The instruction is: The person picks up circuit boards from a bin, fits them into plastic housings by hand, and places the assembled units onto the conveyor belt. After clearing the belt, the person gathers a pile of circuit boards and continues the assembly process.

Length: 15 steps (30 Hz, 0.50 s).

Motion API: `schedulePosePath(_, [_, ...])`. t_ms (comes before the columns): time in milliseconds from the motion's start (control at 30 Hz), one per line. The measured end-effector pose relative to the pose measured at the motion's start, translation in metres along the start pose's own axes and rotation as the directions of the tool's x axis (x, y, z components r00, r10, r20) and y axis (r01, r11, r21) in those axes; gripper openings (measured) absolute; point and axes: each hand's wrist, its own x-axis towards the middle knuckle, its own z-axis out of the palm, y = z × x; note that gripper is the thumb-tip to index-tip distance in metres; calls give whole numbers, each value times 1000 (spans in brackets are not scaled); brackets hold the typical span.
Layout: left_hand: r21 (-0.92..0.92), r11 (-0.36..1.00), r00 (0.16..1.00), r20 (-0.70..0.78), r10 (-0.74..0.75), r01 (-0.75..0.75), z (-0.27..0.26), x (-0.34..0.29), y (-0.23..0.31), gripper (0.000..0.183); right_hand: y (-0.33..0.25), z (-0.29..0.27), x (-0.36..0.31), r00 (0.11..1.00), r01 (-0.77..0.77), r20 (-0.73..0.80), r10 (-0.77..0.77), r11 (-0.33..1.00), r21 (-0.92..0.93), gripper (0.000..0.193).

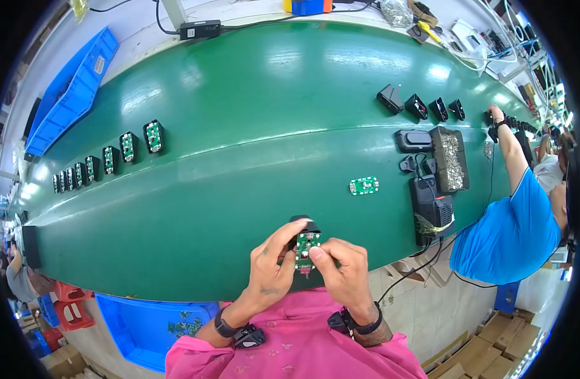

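One circuit board (308, 244) and one black housing (304, 223) are together in the two hands, at the near edge of the surface (239, 208), around its middle; the housing shows at the board's far end. The left hand (269, 265) has its grip closed on the housing, index finger bent over the far end and thumb along the board's left side. The right hand (345, 268) has its grip closed on the board, thumb pressed onto its right part; its curled fingers are partly hidden. One small reddish piece (304, 270) shows at the board's near end.

To the left, eight board-fitted housings (129, 146) stand in a slanting row. To the far right are four dark housings (418, 107), boards not clear in them. One loose board (364, 185) lies alone to the right of the hands. Beyond it, on the right, are one tray of small metal parts (451, 161), one dark oblong device (414, 140) and one black machine (432, 208). Two blue bins are in view, one far left (72, 91), one near left below the surface (138, 344), the latter with boards too overlapped to count
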Motion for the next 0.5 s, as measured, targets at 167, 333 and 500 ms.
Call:
schedulePosePath(167, [-14, 999, 984, 173, -33, 36, -14, 8, 9, 49, -2, -1, 4, 1000, 12, -5, -12, 998, -68, 19])
schedulePosePath(333, [-157, 962, 953, 245, -179, 222, -18, 7, 11, 46, -1, 5, 4, 998, -15, -59, 9, 994, -111, 21])
schedulePosePath(500, [-82, 949, 947, 133, -293, 306, -15, 7, 13, 35, 5, 9, 6, 986, 141, -38, -160, 943, -302, 24])
